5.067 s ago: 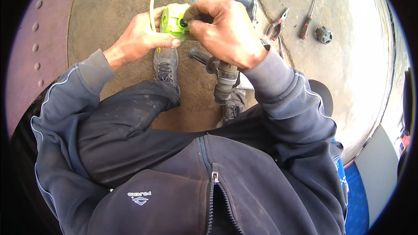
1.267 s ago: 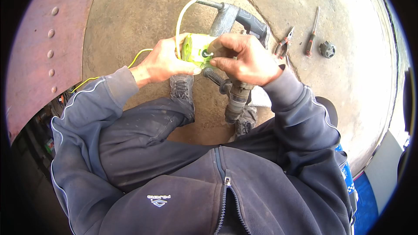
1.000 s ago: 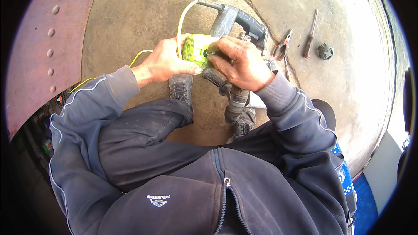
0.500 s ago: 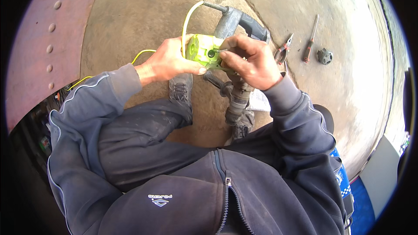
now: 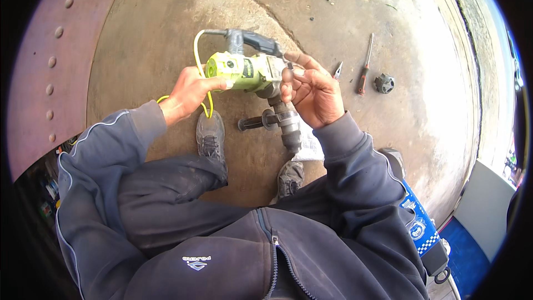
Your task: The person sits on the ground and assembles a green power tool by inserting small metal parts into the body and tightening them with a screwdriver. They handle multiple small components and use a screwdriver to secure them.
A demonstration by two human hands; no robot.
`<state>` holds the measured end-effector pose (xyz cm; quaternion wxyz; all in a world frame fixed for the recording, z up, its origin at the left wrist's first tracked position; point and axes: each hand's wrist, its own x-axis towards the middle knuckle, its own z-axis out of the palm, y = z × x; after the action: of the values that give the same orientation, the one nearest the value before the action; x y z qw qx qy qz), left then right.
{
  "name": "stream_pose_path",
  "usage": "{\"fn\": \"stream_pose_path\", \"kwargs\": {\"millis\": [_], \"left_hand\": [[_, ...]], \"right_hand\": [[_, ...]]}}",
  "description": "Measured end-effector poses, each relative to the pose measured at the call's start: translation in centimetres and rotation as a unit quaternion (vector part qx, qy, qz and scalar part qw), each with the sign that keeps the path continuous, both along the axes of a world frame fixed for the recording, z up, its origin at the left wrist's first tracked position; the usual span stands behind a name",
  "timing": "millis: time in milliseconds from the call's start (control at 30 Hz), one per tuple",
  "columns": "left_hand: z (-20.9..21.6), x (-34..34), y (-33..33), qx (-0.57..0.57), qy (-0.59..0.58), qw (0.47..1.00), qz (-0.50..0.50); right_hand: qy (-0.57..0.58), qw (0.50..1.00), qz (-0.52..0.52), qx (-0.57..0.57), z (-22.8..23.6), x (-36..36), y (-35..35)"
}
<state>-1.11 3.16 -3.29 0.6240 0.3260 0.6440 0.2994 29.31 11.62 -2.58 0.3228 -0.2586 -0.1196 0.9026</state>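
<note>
A green and grey rotary hammer drill (image 5: 241,78) is tilted across my feet, its chuck pointing toward me. Wrapped round the green motor end is my left hand (image 5: 191,90), thumb on top of the housing. A round dark hole shows in that housing beside the thumb. My right hand (image 5: 313,89) is raised just right of the drill, palm partly turned up. Between its thumb and fingers it pinches a small dark block, which looks like a carbon brush (image 5: 289,66). The yellow-green power cord (image 5: 197,50) loops over my left hand.
On the concrete floor to the right lie a screwdriver (image 5: 365,66), a round dark cap (image 5: 384,83) and pliers (image 5: 338,70), partly hidden by my right hand. A white bag (image 5: 310,145) sits under the chuck. A riveted reddish metal panel (image 5: 61,50) stands left; a blue box (image 5: 420,225) is beside me.
My right hand has drawn back from the hole in the housing and turned its palm up, with the small block showing. The drill has swung round and shifted left with my left hand.
</note>
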Motion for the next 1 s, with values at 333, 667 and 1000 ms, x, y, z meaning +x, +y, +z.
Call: {"fn": "stream_pose_path", "kwargs": {"millis": [333,667,1000], "left_hand": [[0.3,1.6,0.5,-0.032,0.056,0.995,0.082],[0.4,1.5,1.8,-0.046,0.1,0.992,0.053],[-0.3,-0.2,4.5,0.079,0.123,0.987,-0.062]], "right_hand": [[0.025,0.999,-0.02,-0.017,0.9,0.6,0.5],[-0.154,0.983,-0.038,0.09,6.3,2.4,1.9],[-0.351,0.866,-0.266,0.236,14.0,20.2,2.9]]}}
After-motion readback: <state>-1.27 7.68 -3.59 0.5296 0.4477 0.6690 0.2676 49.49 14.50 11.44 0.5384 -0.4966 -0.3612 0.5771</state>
